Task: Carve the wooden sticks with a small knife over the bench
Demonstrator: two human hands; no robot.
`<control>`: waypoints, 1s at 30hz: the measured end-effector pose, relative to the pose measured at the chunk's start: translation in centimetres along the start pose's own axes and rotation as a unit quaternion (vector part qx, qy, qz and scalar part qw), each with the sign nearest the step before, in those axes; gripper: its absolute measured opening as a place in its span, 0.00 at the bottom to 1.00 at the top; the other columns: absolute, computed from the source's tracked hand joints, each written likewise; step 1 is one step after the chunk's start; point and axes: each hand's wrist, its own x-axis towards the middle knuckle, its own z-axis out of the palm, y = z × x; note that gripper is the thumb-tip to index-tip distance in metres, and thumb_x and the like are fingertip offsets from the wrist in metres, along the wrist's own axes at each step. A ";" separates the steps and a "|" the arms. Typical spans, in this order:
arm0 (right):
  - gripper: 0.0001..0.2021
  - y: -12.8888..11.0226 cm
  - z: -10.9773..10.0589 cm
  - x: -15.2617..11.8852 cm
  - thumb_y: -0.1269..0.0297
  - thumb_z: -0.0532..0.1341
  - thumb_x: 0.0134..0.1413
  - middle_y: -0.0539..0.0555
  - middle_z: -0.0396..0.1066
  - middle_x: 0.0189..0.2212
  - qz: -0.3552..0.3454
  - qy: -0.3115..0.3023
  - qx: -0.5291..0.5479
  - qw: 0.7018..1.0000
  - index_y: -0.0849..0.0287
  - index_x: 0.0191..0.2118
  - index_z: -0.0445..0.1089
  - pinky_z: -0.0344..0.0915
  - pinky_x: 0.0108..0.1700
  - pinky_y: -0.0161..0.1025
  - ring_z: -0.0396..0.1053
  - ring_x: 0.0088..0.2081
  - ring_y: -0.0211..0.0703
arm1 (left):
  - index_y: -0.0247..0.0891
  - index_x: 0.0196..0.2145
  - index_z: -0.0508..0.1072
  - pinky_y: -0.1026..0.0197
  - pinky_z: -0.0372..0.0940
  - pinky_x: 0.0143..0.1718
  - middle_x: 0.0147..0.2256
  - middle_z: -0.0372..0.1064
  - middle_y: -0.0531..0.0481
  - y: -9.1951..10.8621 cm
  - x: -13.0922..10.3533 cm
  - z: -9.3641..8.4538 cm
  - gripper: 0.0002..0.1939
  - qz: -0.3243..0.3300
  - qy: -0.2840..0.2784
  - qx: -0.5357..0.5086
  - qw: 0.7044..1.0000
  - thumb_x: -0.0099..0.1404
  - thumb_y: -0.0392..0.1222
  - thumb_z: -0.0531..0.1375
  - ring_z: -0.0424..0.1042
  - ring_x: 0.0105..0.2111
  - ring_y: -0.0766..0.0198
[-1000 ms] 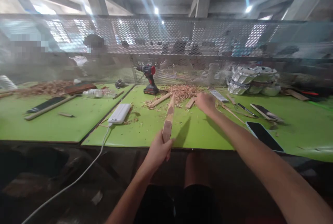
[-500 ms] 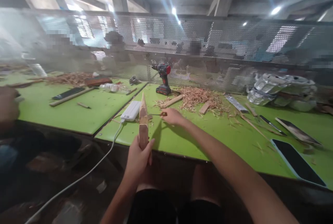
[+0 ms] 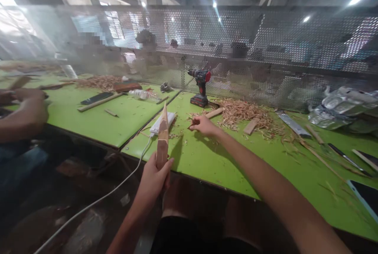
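My left hand (image 3: 158,173) is wrapped round the lower end of a carved wooden piece (image 3: 162,139). That piece stands upright, its pale tapered tip pointing up, and it hides part of a white power bank (image 3: 169,122) behind it. Low over the green table, my right hand (image 3: 203,125) is closed in a pinch. Something small and dark shows at its fingertips, too small to name. Wood shavings (image 3: 239,112) and a flat wooden strip (image 3: 214,112) lie just beyond this hand.
A cordless drill (image 3: 201,86) stands before the perforated metal screen (image 3: 189,37). To the left, another person's arm (image 3: 26,112) reaches over the table. A white cable (image 3: 118,186) hangs off the front edge. A phone (image 3: 366,199) and plastic-wrapped bundle (image 3: 345,108) lie right.
The view has turned left, so things on the table sit further right. My right hand has moved slightly; the thin thing seen at its fingertips now barely shows. My left hand keeps its hold.
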 end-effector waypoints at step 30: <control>0.13 9.2 -14.0 -16.2 0.60 0.76 0.42 0.55 0.70 0.45 -0.028 0.126 0.269 0.954 0.58 0.26 0.72 0.59 0.34 0.39 0.61 0.33 0.37 | 0.38 0.41 0.69 0.65 0.60 0.19 0.22 0.68 0.55 4.8 13.2 21.5 0.06 0.137 -0.291 0.158 0.934 0.68 0.36 0.64 0.67 0.18 0.65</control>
